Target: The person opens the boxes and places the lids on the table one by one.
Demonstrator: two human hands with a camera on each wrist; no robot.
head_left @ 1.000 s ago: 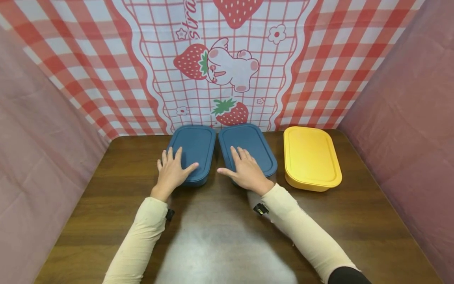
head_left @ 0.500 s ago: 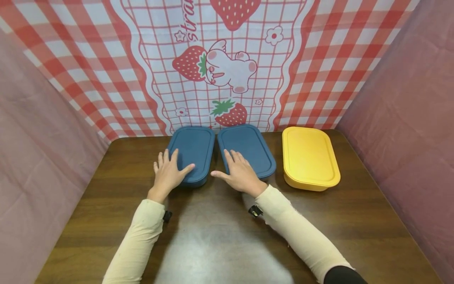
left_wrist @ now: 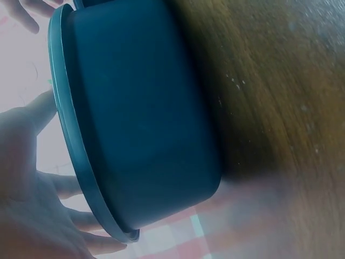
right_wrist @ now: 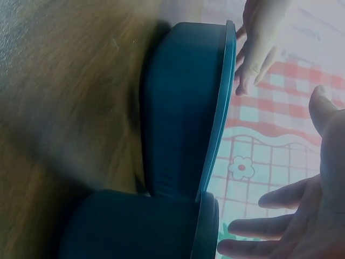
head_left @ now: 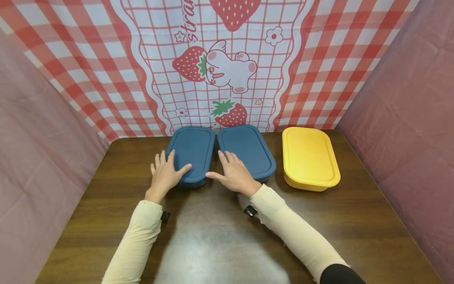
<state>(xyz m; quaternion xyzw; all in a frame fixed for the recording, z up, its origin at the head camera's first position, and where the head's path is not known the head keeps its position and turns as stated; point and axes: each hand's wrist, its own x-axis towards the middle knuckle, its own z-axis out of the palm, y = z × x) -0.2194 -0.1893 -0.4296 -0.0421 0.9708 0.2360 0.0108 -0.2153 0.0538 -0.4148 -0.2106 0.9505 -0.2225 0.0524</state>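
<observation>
Two dark blue lidded food containers stand side by side at the back of the table. Over the front left part of the left blue container (head_left: 195, 148) spreads my left hand (head_left: 164, 175), fingers apart and thumb pointing right. In the left wrist view its fingers are close around the lid's edge (left_wrist: 81, 140). My right hand (head_left: 234, 173) hovers at the front left corner of the right blue container (head_left: 248, 148), its thumb reaching toward the left one. In the right wrist view its fingers (right_wrist: 264, 225) are spread with nothing between them. Both lids are on.
A yellow lidded container (head_left: 310, 157) stands to the right on the brown wooden table (head_left: 220, 236). A strawberry-print cloth (head_left: 227, 59) hangs directly behind the containers. Pink cloths (head_left: 400, 118) enclose the sides.
Both hands have drifted left and slightly toward me, the right hand more, so its thumb is nearer the left blue container. The containers keep their places on the table.
</observation>
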